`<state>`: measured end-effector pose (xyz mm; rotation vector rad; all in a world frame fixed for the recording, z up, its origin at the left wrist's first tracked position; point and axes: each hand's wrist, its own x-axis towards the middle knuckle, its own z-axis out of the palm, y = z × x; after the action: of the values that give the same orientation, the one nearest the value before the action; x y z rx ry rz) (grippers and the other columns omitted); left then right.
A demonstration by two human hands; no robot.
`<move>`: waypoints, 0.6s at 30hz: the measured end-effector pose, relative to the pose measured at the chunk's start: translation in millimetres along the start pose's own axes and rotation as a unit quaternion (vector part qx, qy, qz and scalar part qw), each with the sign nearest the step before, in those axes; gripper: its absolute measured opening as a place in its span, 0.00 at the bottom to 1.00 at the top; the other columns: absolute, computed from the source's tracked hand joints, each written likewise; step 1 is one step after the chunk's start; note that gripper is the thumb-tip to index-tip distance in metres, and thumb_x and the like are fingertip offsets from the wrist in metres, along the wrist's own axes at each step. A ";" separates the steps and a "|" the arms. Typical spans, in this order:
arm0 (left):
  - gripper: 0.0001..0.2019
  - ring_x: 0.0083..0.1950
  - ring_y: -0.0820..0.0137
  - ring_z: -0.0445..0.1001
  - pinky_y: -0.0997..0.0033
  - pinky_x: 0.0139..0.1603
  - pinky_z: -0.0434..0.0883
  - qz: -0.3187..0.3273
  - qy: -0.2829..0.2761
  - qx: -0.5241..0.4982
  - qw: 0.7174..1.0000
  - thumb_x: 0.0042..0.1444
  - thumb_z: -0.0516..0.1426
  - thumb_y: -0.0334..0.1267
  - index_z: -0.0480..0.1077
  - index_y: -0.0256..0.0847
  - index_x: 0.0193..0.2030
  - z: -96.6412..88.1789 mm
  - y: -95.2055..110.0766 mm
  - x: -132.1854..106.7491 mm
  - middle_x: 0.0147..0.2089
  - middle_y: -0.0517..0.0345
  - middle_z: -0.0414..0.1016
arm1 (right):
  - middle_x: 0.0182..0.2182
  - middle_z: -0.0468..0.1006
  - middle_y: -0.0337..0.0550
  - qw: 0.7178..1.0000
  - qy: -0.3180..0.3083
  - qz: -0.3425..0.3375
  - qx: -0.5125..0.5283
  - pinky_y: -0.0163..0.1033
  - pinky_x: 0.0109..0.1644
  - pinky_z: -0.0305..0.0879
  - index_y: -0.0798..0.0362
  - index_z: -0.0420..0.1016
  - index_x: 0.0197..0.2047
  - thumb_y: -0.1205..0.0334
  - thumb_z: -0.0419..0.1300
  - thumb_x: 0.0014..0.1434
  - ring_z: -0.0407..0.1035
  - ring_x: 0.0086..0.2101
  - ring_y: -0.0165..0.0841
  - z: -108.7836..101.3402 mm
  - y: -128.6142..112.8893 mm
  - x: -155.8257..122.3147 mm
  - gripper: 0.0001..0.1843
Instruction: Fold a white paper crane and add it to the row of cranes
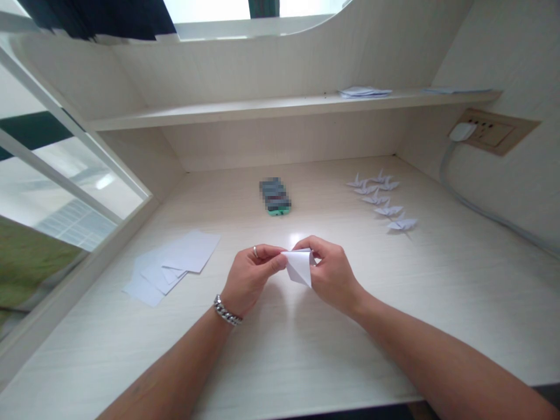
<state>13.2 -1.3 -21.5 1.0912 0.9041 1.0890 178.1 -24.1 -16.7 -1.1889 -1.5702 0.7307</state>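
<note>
Between my hands, above the middle of the desk, is a small folded sheet of white paper [299,268]. My left hand [251,274], with a ring and a chain bracelet at the wrist, pinches its left corner between thumb and fingers. The right side of the paper is gripped by my right hand [333,274], whose fingertips are partly hidden behind it. Several white folded paper cranes [380,201] stand in a cluster at the right back of the desk. Loose white paper sheets [192,249] lie overlapping to the left of my left hand.
A blurred dark object with a green end [275,197] lies on the desk [271,361] beyond my hands. A shelf [245,113] spans the back, bearing a stack of paper [365,92]. At right, a cable [481,213] runs down from a wall socket [494,131].
</note>
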 end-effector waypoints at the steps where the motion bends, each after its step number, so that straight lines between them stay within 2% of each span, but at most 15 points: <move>1: 0.12 0.30 0.72 0.74 0.72 0.34 0.71 -0.005 -0.002 -0.005 1.000 0.39 0.70 0.37 0.79 0.34 0.30 0.3 0.7 -0.4 0.29 0.53 0.80 | 0.27 0.76 0.40 1.000 -0.004 -0.001 0.004 0.34 0.30 0.61 0.52 0.75 0.30 0.65 0.61 0.52 0.68 0.28 0.32 -0.1 0.1 -0.1 0.01; 6: 0.12 0.28 0.74 0.72 0.74 0.31 0.69 -0.018 -0.005 -0.011 1.000 0.36 0.71 0.37 0.77 0.34 0.27 1.6 4.4 -2.8 0.26 0.55 0.78 | 0.25 0.74 0.39 0.999 -0.027 0.005 0.038 0.33 0.29 0.60 0.52 0.74 0.30 0.64 0.62 0.53 0.66 0.27 0.30 0.1 2.1 0.3 0.02; 18: 0.11 0.26 0.76 0.68 0.76 0.30 0.66 -0.026 -0.024 -0.012 0.999 0.40 0.70 0.38 0.74 0.34 0.23 1.9 5.5 -3.4 0.23 0.58 0.74 | 0.22 0.69 0.35 0.988 -0.065 0.043 0.130 0.32 0.26 0.55 0.55 0.72 0.27 0.67 0.62 0.50 0.61 0.25 0.27 2.2 6.9 1.6 0.02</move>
<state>13.0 -4.5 -15.6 1.0635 0.8743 1.0246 178.3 -20.1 -22.9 -1.0379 -1.4821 1.0551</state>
